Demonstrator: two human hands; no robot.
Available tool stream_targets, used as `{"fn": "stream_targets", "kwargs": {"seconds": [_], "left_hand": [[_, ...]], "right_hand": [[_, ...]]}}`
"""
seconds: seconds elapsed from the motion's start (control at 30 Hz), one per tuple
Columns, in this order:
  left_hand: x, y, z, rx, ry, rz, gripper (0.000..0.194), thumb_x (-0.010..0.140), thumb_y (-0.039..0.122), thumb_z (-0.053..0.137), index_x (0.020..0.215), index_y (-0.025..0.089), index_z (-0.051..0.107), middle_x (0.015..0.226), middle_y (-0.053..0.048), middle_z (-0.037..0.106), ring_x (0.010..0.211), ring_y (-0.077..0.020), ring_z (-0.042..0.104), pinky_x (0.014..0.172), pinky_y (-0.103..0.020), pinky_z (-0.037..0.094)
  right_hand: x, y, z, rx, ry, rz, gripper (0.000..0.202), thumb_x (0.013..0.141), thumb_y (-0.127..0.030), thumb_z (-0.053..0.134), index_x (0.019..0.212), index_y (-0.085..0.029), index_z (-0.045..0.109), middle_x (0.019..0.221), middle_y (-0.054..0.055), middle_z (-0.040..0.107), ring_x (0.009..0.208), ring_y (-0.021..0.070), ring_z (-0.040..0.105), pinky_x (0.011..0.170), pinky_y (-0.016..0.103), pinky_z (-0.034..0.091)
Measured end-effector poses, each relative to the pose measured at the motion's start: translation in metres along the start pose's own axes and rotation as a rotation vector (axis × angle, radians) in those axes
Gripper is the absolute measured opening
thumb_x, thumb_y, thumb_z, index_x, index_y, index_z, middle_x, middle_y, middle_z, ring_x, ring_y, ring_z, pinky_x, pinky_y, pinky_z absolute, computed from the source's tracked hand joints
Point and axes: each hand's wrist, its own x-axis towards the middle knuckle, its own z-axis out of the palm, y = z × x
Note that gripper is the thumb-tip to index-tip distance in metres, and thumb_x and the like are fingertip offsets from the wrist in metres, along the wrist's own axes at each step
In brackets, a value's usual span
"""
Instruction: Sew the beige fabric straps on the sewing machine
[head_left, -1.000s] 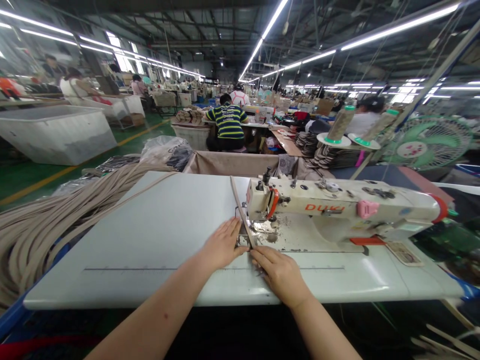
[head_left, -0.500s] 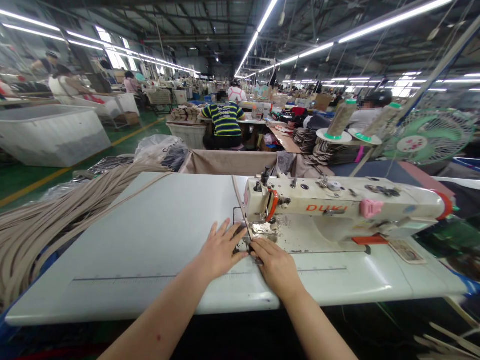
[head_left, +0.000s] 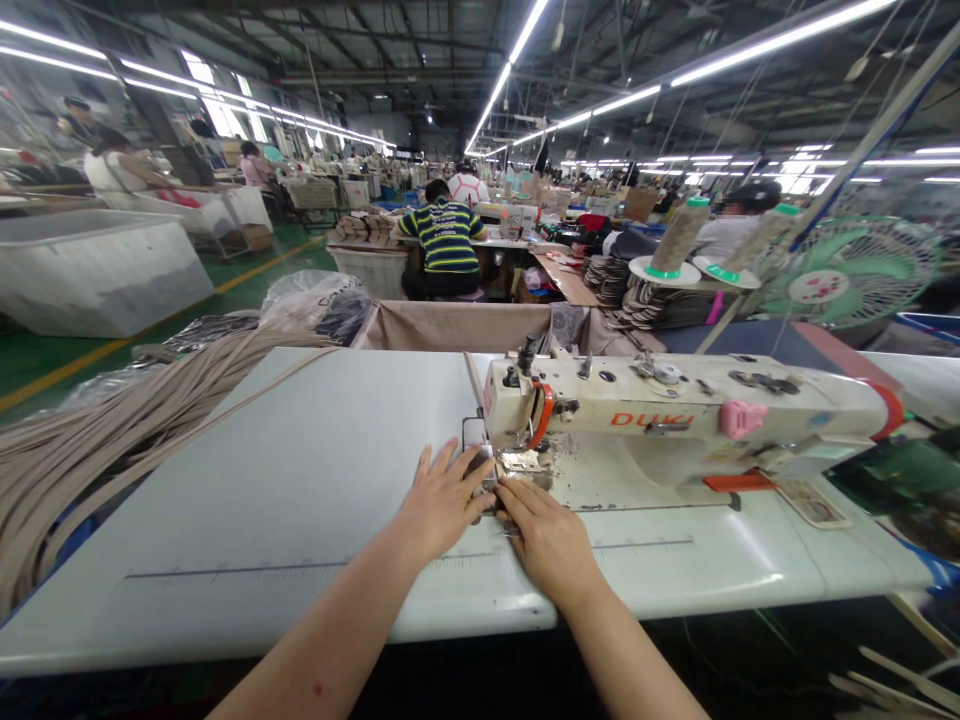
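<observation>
Now the narrow beige strip (head_left: 474,378) is showing only as a short length on the far part of the tabletop (head_left: 322,470), beside the left end of the sewing machine (head_left: 675,415); a second ago it was running in plain sight right down to the fingers. The left hand (head_left: 440,508) is lying palm down just left of the needle area, and its fingers are now standing spread, where they were lying close together a second earlier; they are not gripping anything that shows. The right hand (head_left: 547,535) is resting just in front of the metal plate (head_left: 521,461), its fingers kept together and pointing forward; whether they are pinching the strip is impossible to tell, since the hand is covering that spot. The strip's nearer part is not showing clearly, so it is probably sitting closer in by the needle, with the left hand steadying and the right hand guiding. Off the left edge, a thick bundle of similar strips (head_left: 157,410) is lying heaped.
</observation>
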Motion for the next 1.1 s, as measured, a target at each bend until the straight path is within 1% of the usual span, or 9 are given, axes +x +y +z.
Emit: {"fn": "stream_targets", "kwargs": {"seconds": [0.17,0.27,0.47,0.63,0.8,0.93,1.1], "left_hand": [[-0.0006,-0.0021,0.0042,0.044,0.024,0.008,0.050,0.106,0.053,0.038,0.154,0.040,0.039,0.163,0.001,0.037,0.152,-0.0373,0.026,0.119,-0.072,0.024],[-0.0009,-0.0026,0.0050,0.068,0.033,0.018,0.051,0.105,0.053,0.039,0.155,0.039,0.037,0.163,0.000,0.037,0.151,-0.0381,0.027,0.119,-0.072,0.025],[-0.0004,-0.0016,0.0042,0.068,0.048,0.016,0.050,0.105,0.051,0.042,0.154,0.040,0.040,0.161,0.000,0.040,0.150,-0.0386,0.030,0.118,-0.072,0.027],[-0.0007,0.0004,0.0030,0.079,0.044,0.014,0.051,0.104,0.050,0.046,0.153,0.039,0.041,0.161,-0.002,0.040,0.150,-0.0402,0.030,0.117,-0.073,0.028],[-0.0027,0.0023,0.0038,0.080,0.069,0.024,0.051,0.104,0.048,0.047,0.154,0.038,0.040,0.162,-0.003,0.038,0.150,-0.0403,0.029,0.117,-0.073,0.029],[-0.0044,0.0040,0.0047,0.096,0.081,0.026,0.052,0.104,0.047,0.048,0.154,0.036,0.040,0.162,-0.003,0.038,0.149,-0.0414,0.029,0.117,-0.074,0.028],[-0.0055,0.0056,0.0022,0.090,0.087,0.025,0.051,0.104,0.044,0.051,0.153,0.037,0.041,0.162,-0.002,0.039,0.149,-0.0414,0.030,0.116,-0.074,0.028]], "right_hand": [[-0.0023,0.0028,0.0050,-0.012,0.000,0.008,0.049,0.092,-0.012,0.063,0.140,-0.016,0.061,0.145,0.008,0.062,0.134,0.0251,0.056,0.116,0.038,0.046],[-0.0032,0.0040,0.0067,-0.016,-0.001,0.005,0.048,0.093,-0.013,0.063,0.141,-0.016,0.061,0.146,0.008,0.061,0.134,0.0252,0.056,0.117,0.038,0.046],[-0.0025,0.0024,0.0038,-0.012,0.006,0.004,0.050,0.089,-0.010,0.065,0.139,-0.015,0.063,0.144,0.009,0.062,0.134,0.0251,0.056,0.116,0.038,0.046],[-0.0040,0.0010,0.0020,-0.007,0.046,-0.005,0.048,0.090,-0.009,0.064,0.138,-0.015,0.063,0.142,0.009,0.064,0.132,0.0252,0.058,0.115,0.039,0.048],[-0.0081,0.0023,0.0029,0.004,0.083,-0.020,0.046,0.091,-0.009,0.064,0.135,-0.019,0.065,0.136,0.008,0.068,0.128,0.0241,0.061,0.112,0.038,0.050],[-0.0072,0.0017,0.0015,0.004,0.081,-0.025,0.041,0.094,-0.012,0.062,0.134,-0.019,0.065,0.135,0.008,0.069,0.126,0.0237,0.062,0.111,0.037,0.051],[-0.0059,0.0013,0.0009,-0.004,0.050,-0.020,0.047,0.091,-0.010,0.066,0.137,-0.018,0.064,0.139,0.007,0.066,0.129,0.0248,0.059,0.113,0.038,0.050]]}}
